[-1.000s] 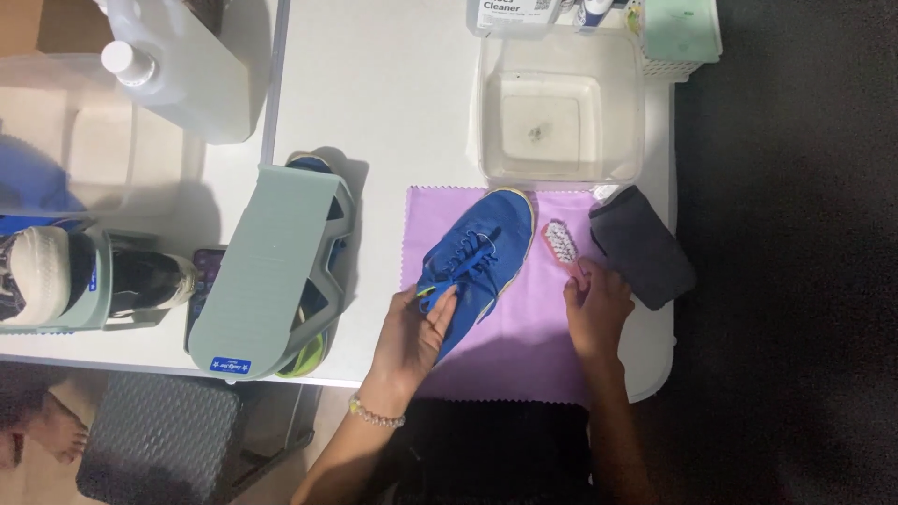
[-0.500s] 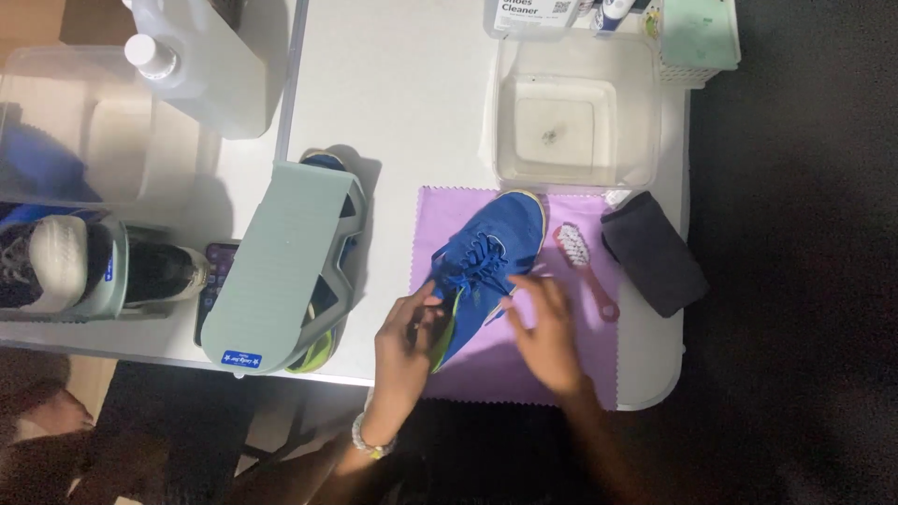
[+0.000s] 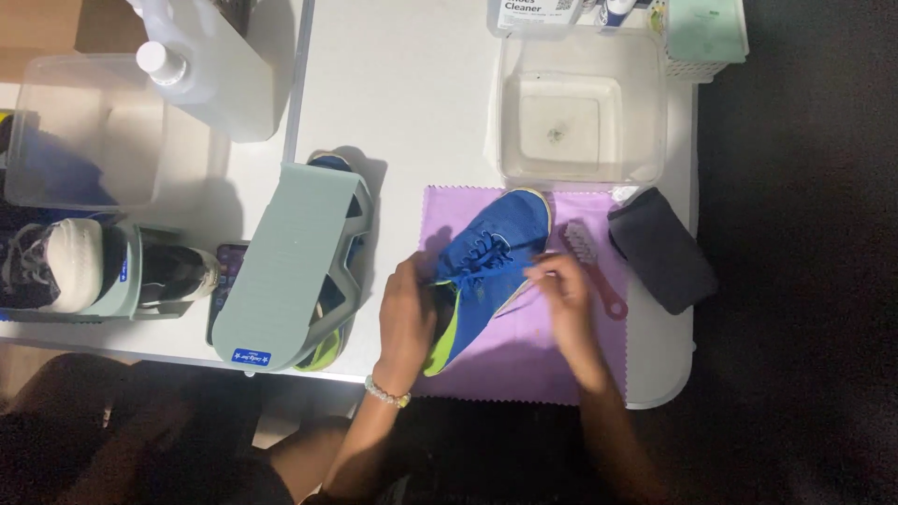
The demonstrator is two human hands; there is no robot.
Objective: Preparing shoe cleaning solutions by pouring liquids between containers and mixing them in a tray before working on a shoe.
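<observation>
A blue sneaker with a lime-green sole lies on a purple cloth, toe pointing away from me. My left hand grips the shoe's heel end and pinches a lace there. My right hand pinches a blue lace pulled out sideways across the shoe. A pink-handled brush lies on the cloth just right of my right hand, untouched.
A clear plastic tub sits behind the cloth, a dark folded cloth to its right. A grey-green shoe holder with a shoe stands left, beside a phone. Another sneaker, a clear bin and a jug are at far left.
My right hand left the brush area and came in to the shoe, taking hold of the lace. My left hand stays at the heel end.
</observation>
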